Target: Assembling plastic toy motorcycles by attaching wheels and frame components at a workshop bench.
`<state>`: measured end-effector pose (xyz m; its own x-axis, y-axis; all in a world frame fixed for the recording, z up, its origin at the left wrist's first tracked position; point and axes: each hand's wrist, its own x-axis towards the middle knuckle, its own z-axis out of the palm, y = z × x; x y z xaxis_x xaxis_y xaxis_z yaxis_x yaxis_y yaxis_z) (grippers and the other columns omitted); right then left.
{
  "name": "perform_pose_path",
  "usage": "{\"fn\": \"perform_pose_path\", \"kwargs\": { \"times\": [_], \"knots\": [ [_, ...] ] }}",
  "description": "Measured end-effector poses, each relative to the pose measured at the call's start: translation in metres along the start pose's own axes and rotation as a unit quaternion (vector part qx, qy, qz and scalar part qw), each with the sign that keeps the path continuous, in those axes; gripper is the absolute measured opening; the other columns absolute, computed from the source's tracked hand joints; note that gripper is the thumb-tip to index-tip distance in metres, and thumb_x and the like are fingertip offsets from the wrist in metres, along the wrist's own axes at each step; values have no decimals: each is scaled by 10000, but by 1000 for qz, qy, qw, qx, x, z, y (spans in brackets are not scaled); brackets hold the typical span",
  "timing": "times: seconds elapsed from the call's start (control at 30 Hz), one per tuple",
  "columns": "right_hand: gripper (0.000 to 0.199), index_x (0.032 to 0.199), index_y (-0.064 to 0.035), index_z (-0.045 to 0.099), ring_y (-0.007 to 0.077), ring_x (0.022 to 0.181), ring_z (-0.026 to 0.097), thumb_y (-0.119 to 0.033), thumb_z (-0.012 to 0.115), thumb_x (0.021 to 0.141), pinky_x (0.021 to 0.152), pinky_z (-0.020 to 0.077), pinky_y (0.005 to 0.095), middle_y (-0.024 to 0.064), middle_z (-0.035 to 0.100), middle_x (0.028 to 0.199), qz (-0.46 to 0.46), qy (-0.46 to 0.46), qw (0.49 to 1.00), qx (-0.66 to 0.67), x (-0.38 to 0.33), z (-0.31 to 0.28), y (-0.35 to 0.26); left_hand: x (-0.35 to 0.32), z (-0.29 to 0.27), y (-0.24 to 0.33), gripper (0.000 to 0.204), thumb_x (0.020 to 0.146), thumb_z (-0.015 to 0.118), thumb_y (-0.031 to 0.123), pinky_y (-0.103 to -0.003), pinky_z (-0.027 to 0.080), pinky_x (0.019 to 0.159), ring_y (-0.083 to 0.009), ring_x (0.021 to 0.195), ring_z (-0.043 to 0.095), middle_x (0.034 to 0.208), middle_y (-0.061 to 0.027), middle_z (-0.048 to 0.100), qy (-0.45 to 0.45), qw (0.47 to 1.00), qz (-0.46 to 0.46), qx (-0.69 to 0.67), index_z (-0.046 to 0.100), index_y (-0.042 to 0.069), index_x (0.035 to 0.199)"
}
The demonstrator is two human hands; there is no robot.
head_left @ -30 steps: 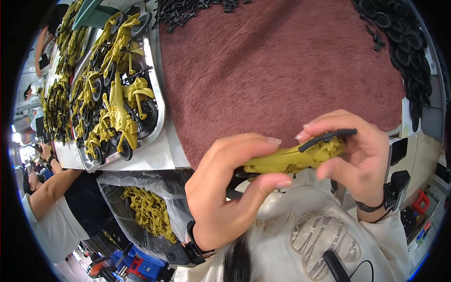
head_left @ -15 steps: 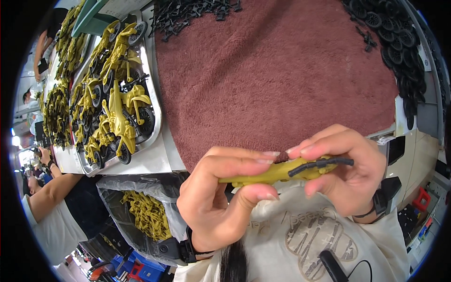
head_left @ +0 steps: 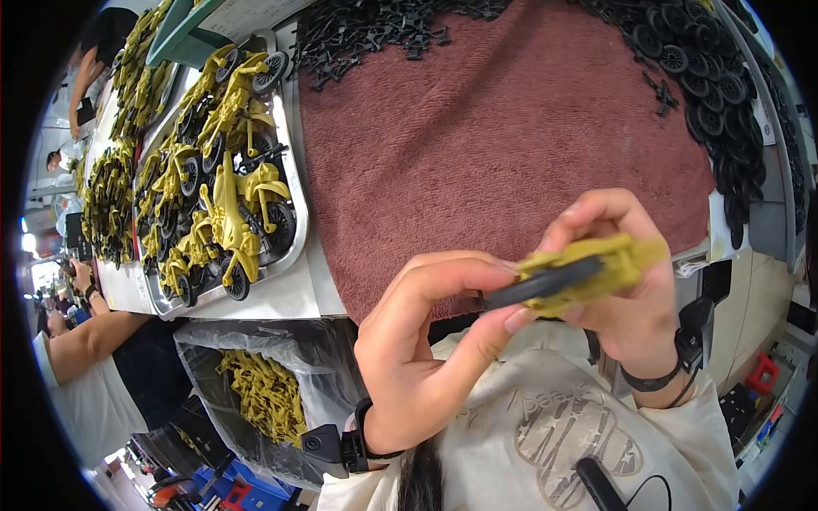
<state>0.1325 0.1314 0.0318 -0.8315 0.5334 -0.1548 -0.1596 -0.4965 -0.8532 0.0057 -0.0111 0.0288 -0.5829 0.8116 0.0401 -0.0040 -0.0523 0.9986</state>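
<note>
We've got a yellow toy part (head_left: 588, 271) pinched between both hands, held up in the air just in front of the near edge of the mat (head_left: 503, 145). A black piece (head_left: 537, 285) sits along the part's lower side. Left hand (head_left: 426, 349) has thumb and forefinger closed on the black piece's end; right hand (head_left: 626, 289) wraps its fingers (head_left: 596, 209) over the top of the part, tight on it.

The mat is dark red and covers most of the bench (head_left: 311, 272). Along the mat's far edge there's a heap of small black bits (head_left: 383, 34), and down its right side a pile of black wheels (head_left: 724, 94). Left of the mat sits a metal tray (head_left: 294, 213) full of yellow toy motorbikes (head_left: 230, 204). Below the tray, off the bench edge, a clear bag (head_left: 213, 358) holds more yellow parts (head_left: 264, 396).
</note>
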Motion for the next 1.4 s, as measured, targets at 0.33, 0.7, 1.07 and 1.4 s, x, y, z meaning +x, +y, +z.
{"fn": "perform_pose_path", "kwargs": {
  "times": [0.33,0.7,1.07,1.4],
  "knots": [
    [387,1109,55,621,194,1002,617,29,767,752,841,514,307,185,590,1115,-128,-81,975,-162,2,-12,13,0,4,-5,354,740,802,10,-328,484,861,-232,977,628,1051,-147,659,11,999,32,-32,636,-33,1050],
    [291,920,25,649,233,829,686,-123,826,742,682,589,296,172,624,876,-160,-48,923,-348,-6,7,-2,-4,16,-10,322,681,663,-124,-351,503,798,-263,857,643,944,-85,678,60,970,172,159,651,33,962],
    [555,1064,38,569,253,876,686,-278,848,703,803,587,325,200,610,979,-211,-69,924,-312,-5,-2,1,-11,6,-26,213,875,665,-6,-321,525,798,-252,919,644,1036,-215,609,41,986,160,3,561,-44,1057],
    [344,970,55,687,232,838,702,-104,833,702,694,565,290,196,699,922,-240,-9,916,-322,-14,11,-2,-1,6,-8,434,594,688,-135,-365,533,782,-294,868,658,960,-135,682,10,959,207,192,667,-15,1011]
  ]
}}
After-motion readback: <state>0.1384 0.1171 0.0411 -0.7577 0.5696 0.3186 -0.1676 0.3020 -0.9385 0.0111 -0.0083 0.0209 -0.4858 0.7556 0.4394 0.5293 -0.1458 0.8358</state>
